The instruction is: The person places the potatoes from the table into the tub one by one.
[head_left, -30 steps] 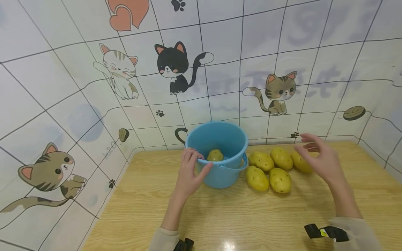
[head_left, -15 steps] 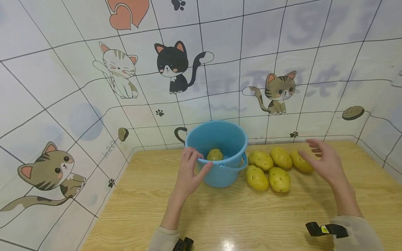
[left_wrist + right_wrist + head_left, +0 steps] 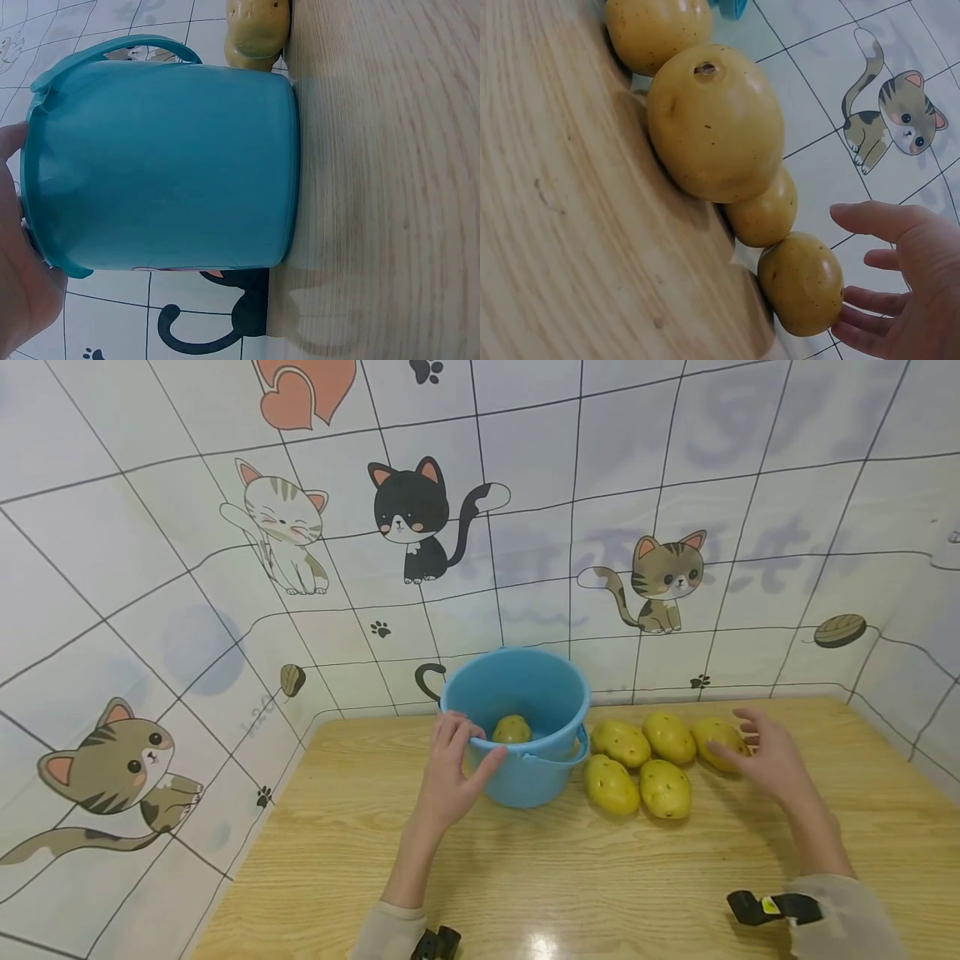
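Note:
A blue bucket (image 3: 525,768) stands at the back of the wooden table (image 3: 525,877), with one yellow potato (image 3: 512,729) inside it. My left hand (image 3: 452,768) grips the bucket's near-left rim, fingers over the edge and thumb on the outside wall. In the left wrist view the bucket (image 3: 165,165) fills the frame beside my left hand (image 3: 19,262). Several potatoes lie to the right of the bucket. My right hand (image 3: 765,762) is spread open at the rightmost potato (image 3: 712,739). In the right wrist view my right hand (image 3: 907,292) has its fingertips touching that potato (image 3: 801,283), thumb held above it.
Four more potatoes (image 3: 637,764) lie in a cluster between the bucket and my right hand. A cat-patterned tiled wall (image 3: 525,527) closes the table at the back and left. Bare tabletop stretches toward me in front of the bucket.
My right hand has dropped lower and come onto the rightmost potato. The left hand and the bucket have stayed put.

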A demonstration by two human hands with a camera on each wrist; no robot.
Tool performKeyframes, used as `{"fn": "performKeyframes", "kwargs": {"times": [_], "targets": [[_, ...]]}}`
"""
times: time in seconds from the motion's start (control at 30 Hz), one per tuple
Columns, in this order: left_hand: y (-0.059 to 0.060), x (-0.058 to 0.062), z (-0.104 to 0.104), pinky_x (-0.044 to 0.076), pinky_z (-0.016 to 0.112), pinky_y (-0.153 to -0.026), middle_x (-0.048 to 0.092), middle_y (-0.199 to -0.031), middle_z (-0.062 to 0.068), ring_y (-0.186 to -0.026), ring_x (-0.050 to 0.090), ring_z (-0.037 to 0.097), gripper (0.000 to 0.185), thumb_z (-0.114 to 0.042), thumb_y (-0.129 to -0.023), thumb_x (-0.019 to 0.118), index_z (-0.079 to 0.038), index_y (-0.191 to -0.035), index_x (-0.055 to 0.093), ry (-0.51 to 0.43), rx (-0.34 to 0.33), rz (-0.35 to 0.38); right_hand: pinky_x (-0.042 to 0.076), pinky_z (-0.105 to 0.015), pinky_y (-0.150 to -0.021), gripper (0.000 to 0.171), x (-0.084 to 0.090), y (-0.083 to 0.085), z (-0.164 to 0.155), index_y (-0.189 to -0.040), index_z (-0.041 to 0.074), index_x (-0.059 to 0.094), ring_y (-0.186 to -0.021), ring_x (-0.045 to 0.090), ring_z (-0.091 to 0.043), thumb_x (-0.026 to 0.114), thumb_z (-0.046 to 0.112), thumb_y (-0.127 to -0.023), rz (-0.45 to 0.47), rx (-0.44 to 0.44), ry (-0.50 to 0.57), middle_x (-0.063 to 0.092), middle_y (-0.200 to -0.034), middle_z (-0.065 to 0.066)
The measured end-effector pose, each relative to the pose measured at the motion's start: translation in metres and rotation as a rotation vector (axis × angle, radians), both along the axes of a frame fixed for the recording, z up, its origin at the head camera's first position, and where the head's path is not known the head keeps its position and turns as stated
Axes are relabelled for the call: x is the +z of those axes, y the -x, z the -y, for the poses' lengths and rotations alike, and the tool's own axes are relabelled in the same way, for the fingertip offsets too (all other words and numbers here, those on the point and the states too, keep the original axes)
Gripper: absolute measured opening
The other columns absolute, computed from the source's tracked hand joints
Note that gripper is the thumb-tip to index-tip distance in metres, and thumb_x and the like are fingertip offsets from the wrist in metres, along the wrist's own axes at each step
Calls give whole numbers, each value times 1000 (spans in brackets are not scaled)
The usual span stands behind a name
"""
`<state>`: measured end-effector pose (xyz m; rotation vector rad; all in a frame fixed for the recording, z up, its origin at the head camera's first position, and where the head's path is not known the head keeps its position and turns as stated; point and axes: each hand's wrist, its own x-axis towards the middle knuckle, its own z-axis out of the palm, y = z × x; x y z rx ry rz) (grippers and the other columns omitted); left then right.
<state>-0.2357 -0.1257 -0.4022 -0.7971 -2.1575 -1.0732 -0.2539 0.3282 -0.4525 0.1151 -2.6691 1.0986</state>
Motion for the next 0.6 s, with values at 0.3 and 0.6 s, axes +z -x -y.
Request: {"fn": "performKeyframes", "kwargs": {"times": [0.3,0.6], "targets": [[0,0,1,32,53,-102,48,-102,4,-110,41,25,23,-30,-95,67,-11,-94,56,0,3,1,36,-72,-93,78,-11,-1,-2,-145,-16,29,-116,43,-63,69,29,-96,47,7,18,36,-133,-51],[-1,1,0,32,53,-102,48,-102,4,-111,41,25,24,-32,-95,67,-10,-94,56,-3,2,5,33,-72,-93,84,-23,0,-3,-149,-11,26,-120,38,-60,74,29,-94,86,-10,60,32,-138,-49]]}}
